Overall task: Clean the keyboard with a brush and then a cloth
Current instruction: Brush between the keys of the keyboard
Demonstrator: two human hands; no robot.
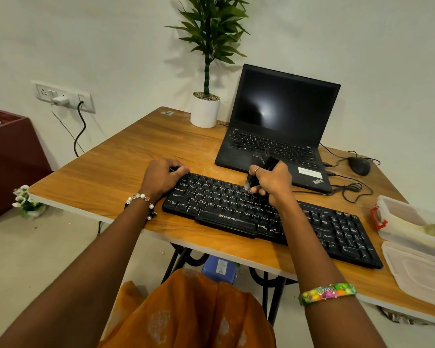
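Observation:
A black Zebronics keyboard (236, 212) lies across the front of the wooden table (126, 156). My left hand (161, 177) grips the keyboard's far left corner, fingers curled over its edge. My right hand (274, 183) is closed around a black brush (261, 172), held upright with its bristles pointing down onto the keys of the upper middle rows. No cloth is identifiable in view.
An open black laptop (281, 126) stands behind the keyboard, a potted plant (205, 106) to its left, a black mouse (359, 165) with tangled cables to its right. Clear plastic containers (412, 237) sit at the table's right edge. A dark red box (8, 156) stands on the floor left.

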